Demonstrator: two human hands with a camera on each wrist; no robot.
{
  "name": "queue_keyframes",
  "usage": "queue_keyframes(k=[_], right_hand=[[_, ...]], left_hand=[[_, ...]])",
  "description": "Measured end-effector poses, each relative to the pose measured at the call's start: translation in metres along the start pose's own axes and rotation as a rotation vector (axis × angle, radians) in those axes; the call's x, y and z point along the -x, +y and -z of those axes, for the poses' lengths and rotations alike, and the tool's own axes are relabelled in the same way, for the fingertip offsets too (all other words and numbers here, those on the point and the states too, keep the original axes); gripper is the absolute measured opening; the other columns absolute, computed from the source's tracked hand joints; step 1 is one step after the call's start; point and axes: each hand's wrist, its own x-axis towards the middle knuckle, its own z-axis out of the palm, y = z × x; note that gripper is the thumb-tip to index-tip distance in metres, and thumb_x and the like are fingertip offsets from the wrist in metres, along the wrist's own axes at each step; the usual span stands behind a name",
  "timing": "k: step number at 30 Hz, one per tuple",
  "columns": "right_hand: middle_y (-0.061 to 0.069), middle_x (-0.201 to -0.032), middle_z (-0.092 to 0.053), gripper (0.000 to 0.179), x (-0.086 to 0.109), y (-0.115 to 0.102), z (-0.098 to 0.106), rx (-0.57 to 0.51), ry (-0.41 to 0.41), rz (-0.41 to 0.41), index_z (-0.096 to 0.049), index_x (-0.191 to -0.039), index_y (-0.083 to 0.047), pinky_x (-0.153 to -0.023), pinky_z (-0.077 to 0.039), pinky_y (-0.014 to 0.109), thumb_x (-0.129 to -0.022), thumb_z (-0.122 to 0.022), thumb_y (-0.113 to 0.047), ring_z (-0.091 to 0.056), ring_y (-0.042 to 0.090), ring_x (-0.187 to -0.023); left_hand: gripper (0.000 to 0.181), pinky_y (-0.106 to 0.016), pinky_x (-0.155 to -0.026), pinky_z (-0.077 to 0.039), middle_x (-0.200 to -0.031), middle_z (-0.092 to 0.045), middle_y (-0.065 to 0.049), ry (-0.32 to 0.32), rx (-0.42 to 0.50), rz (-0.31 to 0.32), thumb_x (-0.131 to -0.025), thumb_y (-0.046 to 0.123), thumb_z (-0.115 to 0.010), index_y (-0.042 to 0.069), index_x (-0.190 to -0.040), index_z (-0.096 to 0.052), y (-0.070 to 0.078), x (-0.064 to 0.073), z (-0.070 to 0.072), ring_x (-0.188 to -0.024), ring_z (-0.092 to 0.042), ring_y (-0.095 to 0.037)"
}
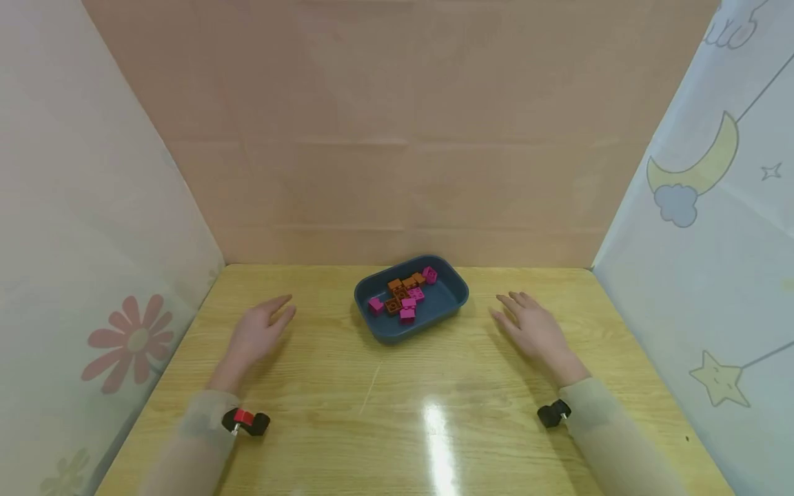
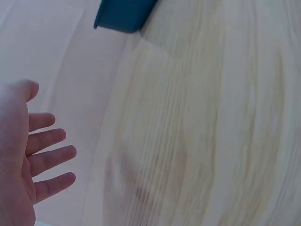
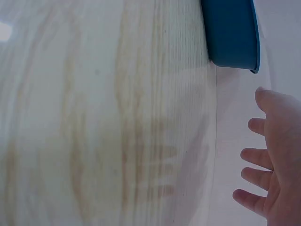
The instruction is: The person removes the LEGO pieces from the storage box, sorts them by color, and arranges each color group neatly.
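Observation:
A dark blue tray (image 1: 443,303) with rounded corners sits at the far middle of the wooden table. Several pink building bricks (image 1: 407,315) and several brown building bricks (image 1: 395,284) lie loose in it. To the tray's left, my left hand (image 1: 257,334) hovers over the table with relaxed, spread fingers and holds nothing. On the other side my right hand (image 1: 532,327) is held likewise, its fingers apart and pointing toward the tray. Both wrist views catch only an outer end of the tray, in the left wrist view its wall (image 2: 124,14) and in the right its wall (image 3: 233,37).
A brown paper-like backdrop (image 1: 397,138) rises behind the table's far edge. White patterned sheets, one with a red flower (image 1: 136,339) and one with a yellow moon (image 1: 707,165), flank the table (image 1: 347,427). Each wrist carries a small black device.

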Motion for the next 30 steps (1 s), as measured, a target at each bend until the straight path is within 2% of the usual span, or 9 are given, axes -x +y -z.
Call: queue_keyframes(k=[3, 6, 8, 12, 17, 19, 23, 26, 30], right_hand=[[0.026, -0.160, -0.048, 0.059, -0.002, 0.000, -0.005, -0.130, 0.034, -0.030, -0.054, -0.157, -0.007, -0.120, -0.031, 0.070, -0.114, -0.049, -0.047, -0.041, 0.051, -0.148], [0.022, -0.157, -0.053, 0.056, -0.005, -0.004, -0.011, -0.318, 0.071, -0.087, -0.058, -0.155, -0.009, -0.116, -0.040, 0.068, -0.113, -0.053, -0.046, -0.050, 0.049, -0.142], [0.020, -0.156, -0.056, 0.054, -0.010, -0.009, -0.015, -0.465, 0.103, -0.129, -0.058, -0.154, -0.009, -0.113, -0.044, 0.066, -0.113, -0.054, -0.045, -0.053, 0.046, -0.140], [0.019, -0.156, -0.056, 0.055, -0.027, -0.030, -0.021, -0.735, 0.191, -0.194, -0.054, -0.158, -0.008, -0.114, -0.046, 0.060, -0.114, -0.054, -0.041, -0.053, 0.040, -0.141], [0.018, -0.165, -0.044, 0.058, -0.051, -0.063, -0.032, -1.003, 0.256, -0.219, -0.036, -0.168, -0.010, -0.121, -0.040, 0.056, -0.116, -0.050, -0.030, -0.044, 0.038, -0.151], [0.017, -0.168, -0.040, 0.058, -0.056, -0.072, -0.040, -1.050, 0.255, -0.231, -0.031, -0.170, -0.012, -0.123, -0.038, 0.054, -0.116, -0.049, -0.025, -0.039, 0.037, -0.154], [0.013, -0.172, -0.036, 0.056, -0.059, -0.081, -0.052, -1.026, 0.234, -0.250, -0.030, -0.170, -0.010, -0.127, -0.031, 0.049, -0.117, -0.046, -0.018, -0.031, 0.033, -0.158], [0.011, -0.172, -0.036, 0.054, -0.059, -0.083, -0.057, -0.989, 0.239, -0.251, -0.034, -0.169, -0.009, -0.128, -0.030, 0.047, -0.117, -0.045, -0.017, -0.031, 0.032, -0.158], [0.013, -0.170, -0.038, 0.054, -0.059, -0.084, -0.056, -0.996, 0.254, -0.245, -0.034, -0.168, -0.007, -0.124, -0.035, 0.049, -0.116, -0.044, -0.014, -0.035, 0.034, -0.156]], left_hand=[[0.053, -0.065, -0.101, -0.054, -0.144, -0.063, -0.027, 0.075, 0.082, -0.003, -0.114, 0.036, -0.053, -0.002, -0.150, -0.060, 0.005, 0.000, -0.006, -0.124, -0.067, -0.047], [0.047, -0.063, -0.095, -0.059, -0.137, -0.068, -0.027, 0.147, 0.181, 0.010, -0.114, 0.032, -0.055, -0.003, -0.145, -0.064, 0.015, -0.001, -0.014, -0.116, -0.071, -0.045], [0.046, -0.061, -0.095, -0.059, -0.137, -0.068, -0.026, 0.172, 0.246, 0.021, -0.114, 0.030, -0.056, -0.002, -0.145, -0.065, 0.026, -0.002, -0.023, -0.117, -0.071, -0.044], [0.048, -0.061, -0.106, -0.054, -0.150, -0.059, -0.024, 0.144, 0.349, 0.055, -0.112, 0.028, -0.059, 0.000, -0.152, -0.058, 0.056, -0.007, -0.044, -0.131, -0.061, -0.048], [0.067, -0.057, -0.125, -0.032, -0.168, -0.037, -0.023, 0.077, 0.407, 0.105, -0.111, 0.033, -0.060, -0.003, -0.164, -0.038, 0.094, -0.014, -0.079, -0.152, -0.039, -0.046], [0.073, -0.053, -0.129, -0.024, -0.171, -0.031, -0.024, 0.049, 0.407, 0.120, -0.111, 0.034, -0.061, -0.006, -0.165, -0.032, 0.105, -0.015, -0.094, -0.157, -0.030, -0.041], [0.078, -0.052, -0.130, -0.021, -0.171, -0.025, -0.028, 0.020, 0.412, 0.130, -0.110, 0.034, -0.063, -0.011, -0.163, -0.027, 0.120, -0.013, -0.115, -0.159, -0.024, -0.039], [0.080, -0.054, -0.129, -0.020, -0.170, -0.022, -0.032, 0.038, 0.450, 0.115, -0.108, 0.027, -0.068, -0.015, -0.161, -0.027, 0.125, -0.011, -0.121, -0.159, -0.021, -0.042], [0.082, -0.055, -0.130, -0.017, -0.171, -0.018, -0.034, 0.061, 0.488, 0.099, -0.105, 0.018, -0.072, -0.016, -0.162, -0.023, 0.125, -0.011, -0.125, -0.160, -0.018, -0.043]])
